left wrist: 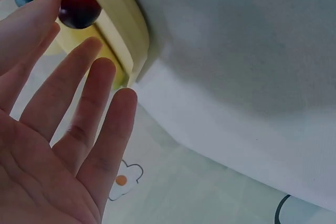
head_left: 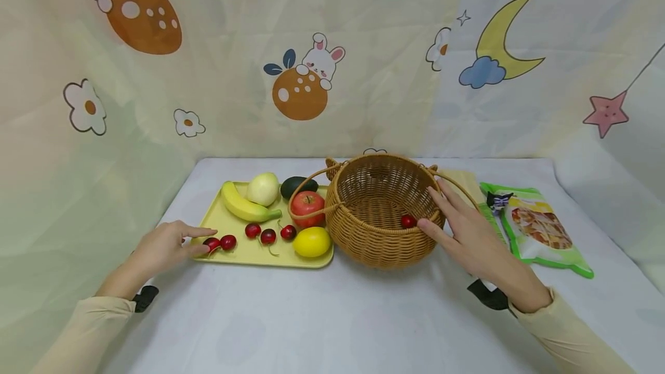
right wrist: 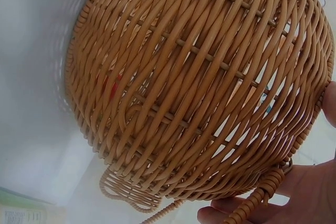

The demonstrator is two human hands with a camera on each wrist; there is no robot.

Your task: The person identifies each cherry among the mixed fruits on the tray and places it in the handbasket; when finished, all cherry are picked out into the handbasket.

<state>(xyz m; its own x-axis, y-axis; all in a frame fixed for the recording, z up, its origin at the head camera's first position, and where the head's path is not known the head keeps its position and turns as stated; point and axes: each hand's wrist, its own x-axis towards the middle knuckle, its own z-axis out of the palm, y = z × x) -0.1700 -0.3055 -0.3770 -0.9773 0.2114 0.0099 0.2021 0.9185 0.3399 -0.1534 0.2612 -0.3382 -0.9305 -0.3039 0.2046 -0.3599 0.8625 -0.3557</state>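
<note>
My left hand (head_left: 165,250) reaches over the left end of the yellow tray (head_left: 244,257). Its thumb and index finger are extended around a dark red cherry (head_left: 212,244), with another cherry (head_left: 228,242) beside it. In the left wrist view, the fingers are nearly straight and a cherry (left wrist: 79,11) lies beyond the thumb tip. My right hand (head_left: 470,235) rests at the right rim of the wicker basket (head_left: 384,247), fingers extended. One cherry (head_left: 408,221) lies inside the basket. In the right wrist view, fingers show behind the basket's handle (right wrist: 252,198).
The tray also bears a banana (head_left: 246,205), a pale round onion-like item (head_left: 263,189), a dark green avocado-like item (head_left: 298,187), an apple (head_left: 307,204), a lemon (head_left: 312,242) and more cherries (head_left: 268,236). Right of the basket lies a green snack bag (head_left: 540,227).
</note>
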